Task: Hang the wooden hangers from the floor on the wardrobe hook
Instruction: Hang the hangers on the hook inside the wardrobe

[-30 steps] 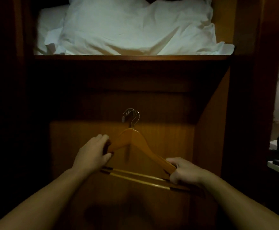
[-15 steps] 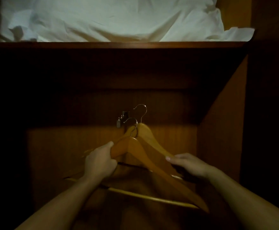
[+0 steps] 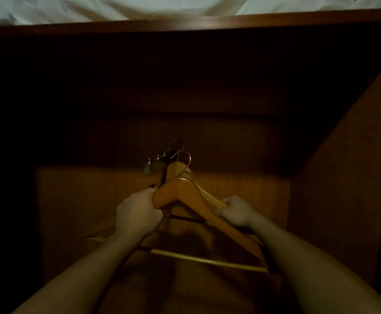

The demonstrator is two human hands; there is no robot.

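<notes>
Our left hand (image 3: 137, 215) has its fingers (image 3: 150, 193) wrapped over the near wooden hanger's (image 3: 185, 191) left shoulder; our right hand (image 3: 236, 210) grips the right arms where two hangers overlap. We judge them stiff, light, smooth, best held by the shoulders. We count two hangers, both wire tops at the one wardrobe hook (image 3: 156, 160)

White, creased bedding (image 3: 117, 7) lies along the top edge of the view, resting on a dark reddish-brown wooden shelf (image 3: 207, 22) that spans the full width. Below the shelf, a brown wood-grain back panel (image 3: 83, 200) is dimly lit, and an angled wooden side panel (image 3: 348, 166) rises at right.
</notes>
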